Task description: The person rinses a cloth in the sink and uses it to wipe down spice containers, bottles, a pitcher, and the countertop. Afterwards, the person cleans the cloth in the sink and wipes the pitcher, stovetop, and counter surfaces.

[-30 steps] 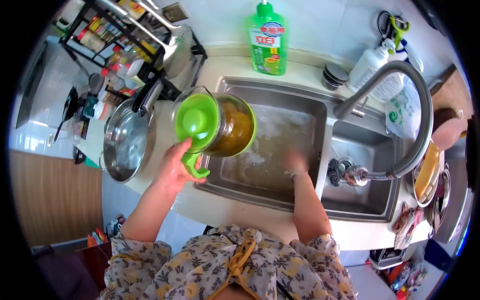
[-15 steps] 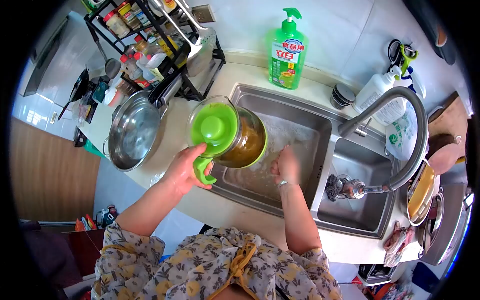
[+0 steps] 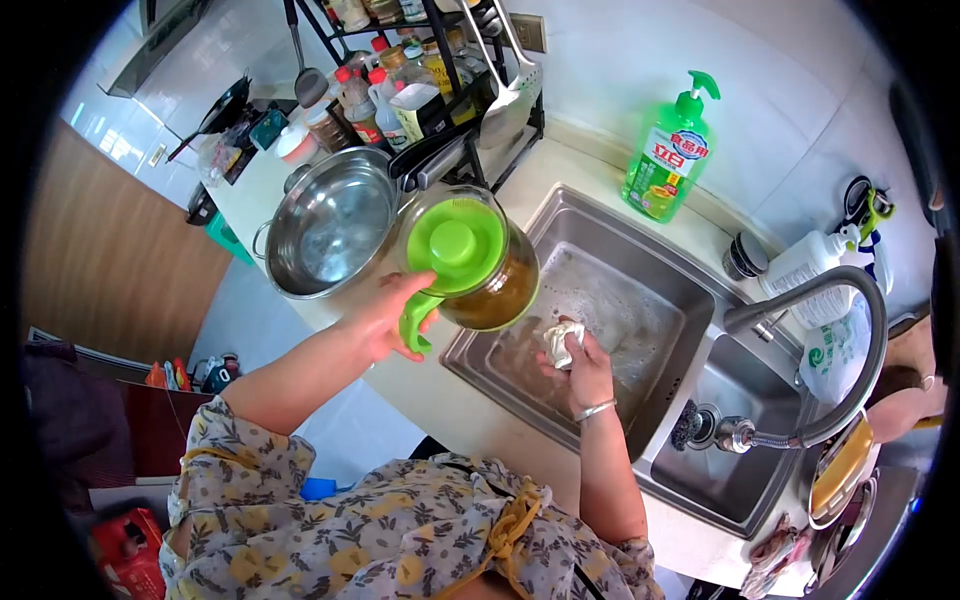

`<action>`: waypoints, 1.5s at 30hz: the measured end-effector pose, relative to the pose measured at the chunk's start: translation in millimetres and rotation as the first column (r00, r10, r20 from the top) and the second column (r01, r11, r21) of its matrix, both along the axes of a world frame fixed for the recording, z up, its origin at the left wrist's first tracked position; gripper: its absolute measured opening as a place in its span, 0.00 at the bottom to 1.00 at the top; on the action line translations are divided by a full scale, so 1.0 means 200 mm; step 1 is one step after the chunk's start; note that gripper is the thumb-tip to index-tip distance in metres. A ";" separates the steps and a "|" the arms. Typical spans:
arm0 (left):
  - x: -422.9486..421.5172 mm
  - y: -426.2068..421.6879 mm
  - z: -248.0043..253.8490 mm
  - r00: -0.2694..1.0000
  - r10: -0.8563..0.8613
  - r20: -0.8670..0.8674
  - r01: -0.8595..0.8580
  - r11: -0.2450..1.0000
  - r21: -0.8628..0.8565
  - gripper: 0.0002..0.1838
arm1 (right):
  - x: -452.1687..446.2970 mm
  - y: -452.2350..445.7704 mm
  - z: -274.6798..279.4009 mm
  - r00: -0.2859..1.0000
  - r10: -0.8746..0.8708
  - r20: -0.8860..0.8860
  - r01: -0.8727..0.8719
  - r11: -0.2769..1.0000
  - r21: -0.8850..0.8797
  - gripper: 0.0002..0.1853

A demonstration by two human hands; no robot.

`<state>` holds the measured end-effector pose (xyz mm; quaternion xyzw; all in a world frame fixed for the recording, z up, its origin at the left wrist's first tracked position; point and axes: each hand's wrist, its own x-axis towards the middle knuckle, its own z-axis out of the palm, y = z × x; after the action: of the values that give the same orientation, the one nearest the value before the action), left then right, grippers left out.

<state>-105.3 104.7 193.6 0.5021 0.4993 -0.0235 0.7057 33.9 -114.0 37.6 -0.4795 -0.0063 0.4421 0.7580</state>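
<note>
My left hand point(image 3: 385, 315) is wrapped around the green handle of a glass pitcher point(image 3: 505, 285), its thumb up by the lid. A round green lid point(image 3: 455, 245) tops the pitcher, and brownish liquid or tinted glass shows through its side. The pitcher is held tilted over the left edge of the large sink basin point(image 3: 690, 385). My right hand point(image 3: 588, 372), with a bracelet at the wrist, is closed around a crumpled whitish cloth point(image 3: 562, 343) just above the basin's cloudy, soapy water point(image 3: 630, 310).
A steel pot point(image 3: 335, 225) stands on the counter at the left, beside a black spice rack point(image 3: 465, 105). Behind the sink stands a green dish soap bottle point(image 3: 668, 160). A curved faucet point(image 3: 875, 340) reaches over the small basin point(image 3: 760, 400), which holds a dark scrubber point(image 3: 687, 425).
My right hand has come up from the soapy water, and the whitish cloth in it now shows. My left hand still grips the pitcher. The camera view has shifted and turned.
</note>
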 end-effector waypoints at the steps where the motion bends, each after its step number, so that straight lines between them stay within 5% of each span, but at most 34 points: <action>1: -0.01 0.01 -0.01 0.999 0.038 -0.028 -0.038 0.999 0.000 0.19 | 0.05 -0.01 -0.18 0.982 0.091 0.165 -0.062 0.984 -0.169 0.16; 4: -0.03 0.04 -0.02 1.000 0.000 -0.019 0.000 1.000 -0.019 0.19 | 0.18 -0.09 -0.38 0.715 0.429 0.552 0.021 0.776 -0.631 0.15; 6: -0.03 0.04 0.00 0.999 0.026 -0.037 -0.026 1.000 -0.002 0.20 | 0.28 -0.16 -0.50 0.547 0.661 0.513 0.091 0.562 -0.822 0.16; 9: -0.05 0.06 -0.01 0.998 0.036 -0.061 -0.034 0.999 0.022 0.20 | 0.41 -0.30 -0.71 0.687 0.620 0.379 0.088 0.447 -0.890 0.18; 14: -0.09 0.09 -0.02 0.997 0.010 -0.081 -0.009 1.000 0.012 0.20 | 0.45 -0.39 -1.04 0.712 0.629 0.312 0.179 0.267 -0.947 0.29; 15: -0.10 0.10 -0.01 0.996 0.011 -0.092 -0.010 1.000 0.014 0.20 | 0.43 -0.36 -1.30 0.479 0.854 0.202 0.169 0.136 -0.976 0.27; 18: -0.15 0.12 0.00 0.996 0.010 -0.084 -0.007 0.999 0.031 0.20 | 0.33 -0.27 -1.29 0.188 0.944 0.270 0.229 0.225 -0.947 0.21; 20: -0.17 0.14 0.00 0.996 0.010 -0.090 -0.006 0.999 0.053 0.21 | 0.35 -0.24 -1.25 0.002 0.965 0.261 -0.037 0.261 -0.965 0.19; 21: -0.18 0.15 0.00 0.996 -0.007 -0.084 0.010 0.999 0.034 0.21 | 0.36 -0.27 -1.18 0.284 0.879 0.384 0.007 0.399 -0.917 0.19; 26: -0.23 0.15 -0.02 0.994 0.024 -0.106 -0.015 0.997 0.082 0.20 | 0.31 -0.25 -0.91 0.562 0.788 0.251 0.091 0.243 -0.966 0.16; 28: -0.22 0.15 -0.04 0.997 -0.003 -0.075 0.008 0.997 0.071 0.19 | 0.30 -0.23 -1.09 0.212 0.862 0.460 0.129 0.442 -0.888 0.13; 29: -0.21 0.15 -0.03 0.997 0.015 -0.076 -0.008 0.996 0.085 0.19 | 0.32 -0.26 -1.05 0.217 0.865 0.452 0.137 0.431 -0.892 0.13; 31: -0.24 0.18 -0.03 0.998 0.012 -0.058 -0.007 0.997 0.078 0.18 | 0.37 -0.27 -0.93 0.698 0.661 0.275 0.162 0.228 -0.960 0.11; 32: -0.24 0.19 -0.03 0.998 0.011 -0.057 -0.006 0.997 0.075 0.18 | 0.36 -0.26 -0.93 0.698 0.661 0.274 0.163 0.225 -0.960 0.11; 34: -0.24 0.19 -0.01 0.999 -0.005 -0.052 0.009 0.997 0.077 0.20 | 0.35 -0.26 -0.98 0.415 0.862 0.292 0.100 0.276 -0.956 0.08; 35: -0.25 0.18 0.00 0.999 -0.011 -0.050 0.014 0.998 0.064 0.20 | 0.35 -0.27 -1.05 0.420 0.863 0.281 0.103 0.262 -0.959 0.08; 37: -0.27 0.18 0.00 0.999 -0.035 0.006 0.034 0.993 0.110 0.25 | 0.38 -0.27 -1.21 0.849 0.479 0.224 -0.083 0.540 -0.838 0.10; 38: -0.28 0.16 -0.02 0.999 -0.036 0.009 0.035 0.994 0.102 0.25 | 0.40 -0.27 -1.15 0.849 0.479 0.223 -0.080 0.533 -0.842 0.10; 39: -0.30 0.15 -0.03 1.000 0.002 -0.024 0.004 0.971 0.237 0.28 | 0.41 -0.26 -0.99 0.980 0.191 0.053 -0.105 0.728 -0.678 0.12; 40: -0.32 0.13 -0.04 0.998 0.041 -0.050 -0.019 0.928 0.373 0.30 | 0.42 -0.24 -0.85 0.978 -0.074 -0.194 -0.028 0.878 -0.478 0.14; 41: -0.34 0.10 -0.05 0.998 0.034 -0.053 -0.012 0.929 0.371 0.30 | 0.42 -0.23 -0.77 0.977 -0.081 -0.196 -0.024 0.877 -0.480 0.14; 43: -0.37 0.00 -0.08 0.996 -0.090 -0.003 0.033 0.339 0.940 0.22 | 0.43 -0.25 -0.65 0.974 -0.005 -0.229 -0.039 0.981 -0.189 0.17; 44: -0.38 -0.05 -0.09 0.987 -0.159 -0.011 -0.001 -0.075 0.997 0.18 | 0.42 -0.24 -0.59 0.974 -0.020 -0.227 -0.025 0.981 -0.194 0.17; 45: -0.35 -0.16 -0.10 0.961 -0.248 0.120 -0.096 0.108 0.990 0.15 | 0.39 -0.22 -0.53 0.972 -0.056 -0.227 0.031 0.993 -0.116 0.15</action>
<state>-174.7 73.7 173.4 0.8669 0.2643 0.3433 0.2463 112.9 -158.6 -68.9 -0.4668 0.1165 0.4775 0.7352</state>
